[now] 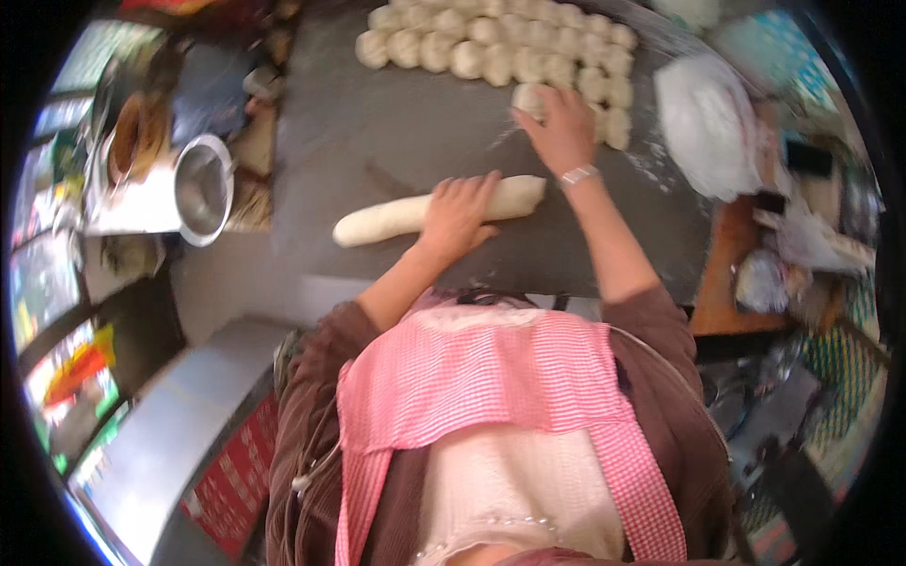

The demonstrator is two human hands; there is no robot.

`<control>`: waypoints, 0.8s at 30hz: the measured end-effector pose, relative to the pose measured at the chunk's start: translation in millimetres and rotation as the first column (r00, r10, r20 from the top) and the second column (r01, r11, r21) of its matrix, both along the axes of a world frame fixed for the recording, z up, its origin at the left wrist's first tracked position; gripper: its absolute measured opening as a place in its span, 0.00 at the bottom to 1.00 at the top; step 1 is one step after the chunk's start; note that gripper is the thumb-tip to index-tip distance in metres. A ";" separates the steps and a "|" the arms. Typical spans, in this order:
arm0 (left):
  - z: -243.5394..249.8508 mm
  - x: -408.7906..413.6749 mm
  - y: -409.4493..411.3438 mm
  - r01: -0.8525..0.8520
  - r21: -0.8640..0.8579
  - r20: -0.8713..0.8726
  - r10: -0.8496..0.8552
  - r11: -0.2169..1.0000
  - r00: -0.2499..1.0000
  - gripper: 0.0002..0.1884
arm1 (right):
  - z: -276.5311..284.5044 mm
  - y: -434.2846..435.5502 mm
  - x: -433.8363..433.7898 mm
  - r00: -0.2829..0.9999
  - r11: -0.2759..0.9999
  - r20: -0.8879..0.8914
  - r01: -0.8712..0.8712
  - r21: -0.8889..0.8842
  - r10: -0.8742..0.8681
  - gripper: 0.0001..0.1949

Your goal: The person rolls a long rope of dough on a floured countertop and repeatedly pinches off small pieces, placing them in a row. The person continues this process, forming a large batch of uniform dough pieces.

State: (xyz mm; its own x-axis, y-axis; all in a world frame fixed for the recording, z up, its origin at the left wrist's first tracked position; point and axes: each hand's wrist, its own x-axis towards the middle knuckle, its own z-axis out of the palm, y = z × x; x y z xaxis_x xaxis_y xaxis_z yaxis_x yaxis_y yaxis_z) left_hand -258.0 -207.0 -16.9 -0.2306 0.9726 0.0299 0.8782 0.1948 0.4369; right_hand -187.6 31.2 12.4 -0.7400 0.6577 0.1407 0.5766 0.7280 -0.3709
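Note:
A thick log of pale dough (382, 221) lies at a slant across the dark worktop (340, 141). My left hand (459, 216) is wrapped over its middle, fingers on the far side and thumb on the near side. Farther off, my right hand (563, 127) has its thumb and fingers around one small round dough piece (528, 101). That piece is at the near edge of several rows of dough balls (467, 60), set close together at the back. Whether the piece rests on the worktop or is lifted I cannot tell.
White flour (655, 170) dusts the worktop's right side, near a bulky white plastic bag (708, 127). To the left stands a metal bowl (204, 189) with a pale rim. A brown wooden surface (732, 269) adjoins at the right. A metal counter (177, 396) is at the lower left.

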 end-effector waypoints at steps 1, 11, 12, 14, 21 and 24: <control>2.1 2.9 7.0 -0.020 -0.046 0.022 0.021 0.999 1.000 0.57 | 10.4 -11.4 20.5 0.999 0.986 -0.007 -0.042 -0.164 0.042 0.26; -17.9 13.6 35.5 -0.060 -0.048 0.125 0.066 0.997 0.990 0.37 | -15.6 -63.0 89.7 0.930 0.914 -0.210 -0.344 -0.215 0.301 0.23; -15.3 12.8 35.4 -0.065 -0.017 0.131 0.067 0.998 0.989 0.35 | -19.9 -64.3 89.1 0.952 0.812 -0.299 -0.221 -0.541 0.061 0.19; -8.8 14.3 37.2 -0.117 0.061 0.125 0.108 0.991 0.986 0.34 | -29.9 -74.4 83.5 0.883 0.256 -0.194 -0.088 -0.963 -0.427 0.14; -1.8 31.9 68.2 -0.246 0.234 0.092 0.230 0.941 0.969 0.31 | -72.1 -84.2 44.0 0.744 0.615 -0.280 0.217 -0.758 -0.607 0.16; -9.1 27.5 78.0 -0.203 -0.040 0.187 0.206 0.978 0.961 0.24 | -68.4 -71.2 42.1 0.844 0.794 -0.215 0.333 -0.508 -0.491 0.16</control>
State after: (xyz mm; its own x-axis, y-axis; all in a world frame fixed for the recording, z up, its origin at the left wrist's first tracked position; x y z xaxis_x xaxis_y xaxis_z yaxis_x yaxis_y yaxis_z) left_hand -230.5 -129.0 -26.0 -0.4242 0.9041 -0.0522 0.7207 0.3720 0.5850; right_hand -145.5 -40.0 -55.9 -0.3466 0.9362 -0.0581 0.5732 0.1623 -0.8032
